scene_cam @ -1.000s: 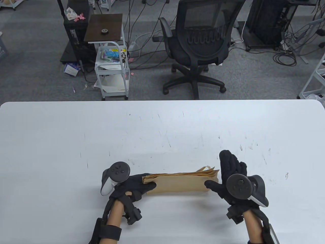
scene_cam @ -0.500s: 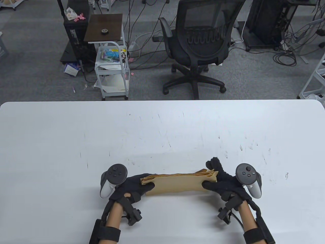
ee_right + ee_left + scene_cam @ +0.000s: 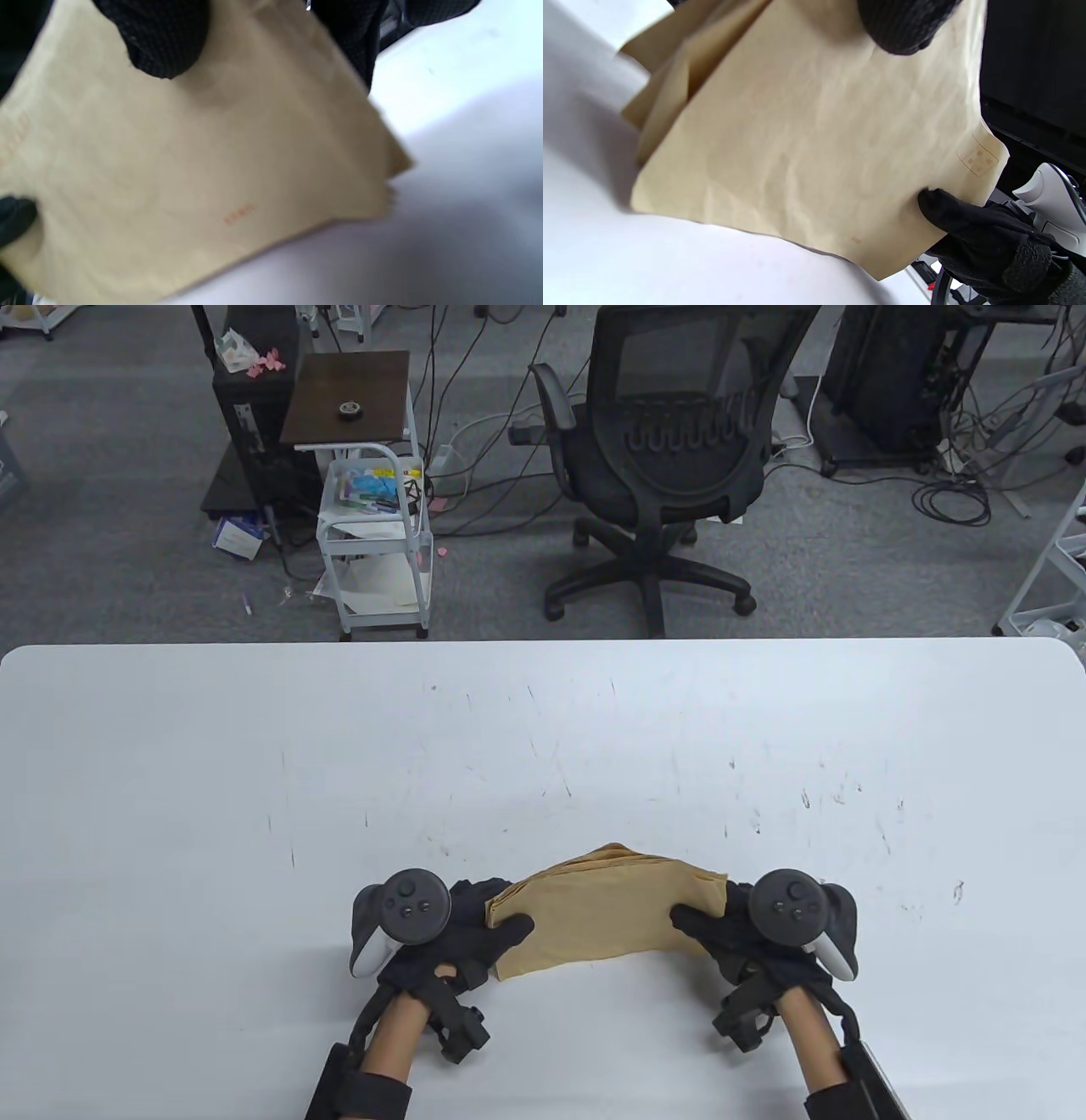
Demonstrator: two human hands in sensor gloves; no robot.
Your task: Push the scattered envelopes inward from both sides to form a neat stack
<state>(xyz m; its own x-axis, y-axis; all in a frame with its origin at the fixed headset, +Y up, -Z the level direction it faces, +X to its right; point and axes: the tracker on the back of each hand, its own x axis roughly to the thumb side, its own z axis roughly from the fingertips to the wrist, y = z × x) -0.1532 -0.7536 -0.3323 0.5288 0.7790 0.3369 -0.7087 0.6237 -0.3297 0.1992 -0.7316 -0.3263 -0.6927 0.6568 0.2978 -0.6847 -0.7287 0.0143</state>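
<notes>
Both hands have the envelopes (image 3: 602, 912) gathered as one tan bundle near the front edge of the white table (image 3: 254, 780), between the two wrists. The left hand (image 3: 454, 937) grips the bundle's left end, thumb laid across the front face and the other fingers behind it. The right hand (image 3: 747, 937) holds the right end the same way, thumb on the front face. The bundle is tilted up on its lower long edge, which appears to rest on the table, though blur in the right wrist view makes contact there uncertain.

Alignment is incomplete. In the left wrist view, several sheet corners (image 3: 649, 97) fan out past the front envelope at its far end.

Recommended handling for the step in hand:
- Ease the pinch so sheets can slide against each other.
- Tap the lower edge squarely on the table to level it.
- Press both ends inward with equal force to avoid bowing the paper.
- Lay the bundle flat only once edges agree.
</notes>
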